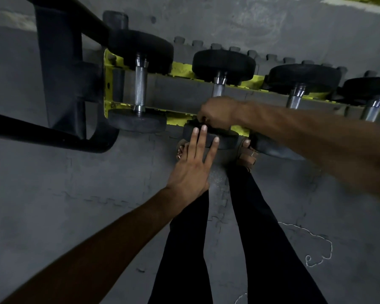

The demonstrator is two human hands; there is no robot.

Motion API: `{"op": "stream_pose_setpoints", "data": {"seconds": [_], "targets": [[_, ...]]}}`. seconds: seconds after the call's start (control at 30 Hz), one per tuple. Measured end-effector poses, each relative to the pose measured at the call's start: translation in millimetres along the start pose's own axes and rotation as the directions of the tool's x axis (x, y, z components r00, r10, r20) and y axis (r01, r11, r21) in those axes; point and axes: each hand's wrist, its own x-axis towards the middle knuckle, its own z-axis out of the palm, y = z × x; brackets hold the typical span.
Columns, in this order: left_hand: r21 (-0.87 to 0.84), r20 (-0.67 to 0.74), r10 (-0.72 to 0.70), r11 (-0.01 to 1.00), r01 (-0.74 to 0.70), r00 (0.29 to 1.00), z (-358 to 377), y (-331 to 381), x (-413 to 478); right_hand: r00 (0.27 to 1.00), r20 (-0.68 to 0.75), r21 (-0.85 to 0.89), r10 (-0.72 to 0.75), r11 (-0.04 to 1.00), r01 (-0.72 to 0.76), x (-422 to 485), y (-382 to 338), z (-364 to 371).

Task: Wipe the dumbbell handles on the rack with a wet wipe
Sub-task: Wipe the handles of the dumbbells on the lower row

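Several black dumbbells lie across a yellow rack (180,70). The leftmost dumbbell (140,89) shows its whole knurled steel handle. My right hand (217,113) is curled round the handle of the second dumbbell (223,64), hiding most of that handle; no wipe shows in its grip. My left hand (193,163) lies with straight fingers on the near black head (225,139) of that same dumbbell. Two more handles (294,97) stick out further right.
A black frame with a bar (59,62) stands left of the rack. Grey interlocking floor mats (75,194) lie all around. My legs in dark trousers and sandalled feet (247,156) stand right below the rack's front rail.
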Motion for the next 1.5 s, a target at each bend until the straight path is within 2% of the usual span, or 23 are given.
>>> {"op": "stream_pose_setpoints", "data": {"seconds": [0.07,0.13,0.23,0.37,0.4,0.5,0.53,0.6,0.63,0.67,0.73,0.83,0.87,0.97,1.0,1.07,1.13,1.2,1.33,1.4,1.5], "targets": [[-0.001,-0.002,-0.003,1.000,0.003,1.000,0,0,-1,1.000,-0.008,0.038,-0.025,0.999,0.025,-10,-3,-1],[-0.014,-0.001,-0.003,1.000,0.003,1.000,0,1,-1,0.995,-0.093,0.083,0.020,0.996,-0.013,-26,-4,8],[-0.032,0.004,-0.008,0.999,0.008,1.000,0,2,-1,0.953,-0.165,0.412,0.253,0.896,-0.167,-43,-4,27],[-0.015,0.009,-0.009,1.000,0.009,1.000,0,2,0,0.839,-0.106,0.603,0.533,0.705,-0.372,-40,-6,40],[-0.021,0.007,-0.009,1.000,0.009,1.000,0,2,0,0.811,-0.070,0.652,0.581,0.642,-0.403,-37,-5,45],[-0.015,-0.006,-0.017,1.000,0.017,1.000,0,3,0,0.738,0.097,0.836,0.668,0.348,-0.425,-25,5,46],[-0.007,-0.004,-0.019,1.000,0.019,1.000,0,3,0,0.706,0.123,0.893,0.697,0.233,-0.386,-18,13,42],[0.004,-0.005,-0.018,1.000,0.018,1.000,2,4,0,0.596,0.172,0.969,0.784,-0.027,-0.245,-6,25,26],[0.005,-0.008,-0.020,1.000,0.020,1.000,3,4,1,0.540,0.187,0.980,0.821,-0.118,-0.160,0,30,19],[0.001,-0.007,-0.021,1.000,0.021,1.000,3,4,2,0.498,0.182,0.983,0.848,-0.151,-0.102,5,31,18],[-0.007,0.001,-0.020,1.000,0.020,1.000,2,4,1,0.493,0.157,0.982,0.856,-0.083,-0.168,-1,15,33],[0.002,0.006,-0.023,1.000,0.023,1.000,-1,4,0,0.604,0.173,0.949,0.778,0.032,-0.313,-27,-16,60],[0.007,0.010,-0.021,1.000,0.021,1.000,-1,4,0,0.599,0.166,0.945,0.783,0.048,-0.324,-27,-14,61],[0.023,0.009,-0.018,1.000,0.018,1.000,-1,4,2,0.456,0.058,0.960,0.888,0.075,-0.269,-3,6,37],[0.026,0.011,-0.018,1.000,0.018,1.000,-1,4,2,0.421,-0.023,0.965,0.907,0.130,-0.227,4,8,27],[0.022,0.016,-0.022,1.000,0.021,1.000,-1,5,2,0.427,-0.230,0.915,0.875,0.344,-0.213,4,-4,23],[0.018,0.020,-0.018,1.000,0.018,1.000,-2,5,1,0.529,-0.390,0.760,0.754,0.588,-0.277,-14,-22,38],[0.021,0.015,-0.015,1.000,0.014,1.000,-2,5,1,0.641,-0.467,0.581,0.609,0.758,-0.298,-28,-25,50],[0.035,0.000,-0.007,0.999,0.007,1.000,0,3,2,0.700,-0.580,0.291,0.415,0.909,-0.298,-6,7,27],[0.025,-0.003,-0.004,1.000,0.004,1.000,1,4,1,0.764,-0.547,0.163,0.342,0.939,-0.304,-3,11,25],[0.016,0.004,-0.008,1.000,0.008,1.000,0,4,0,0.954,-0.276,0.075,0.119,0.992,-0.102,-24,-2,31]]}}
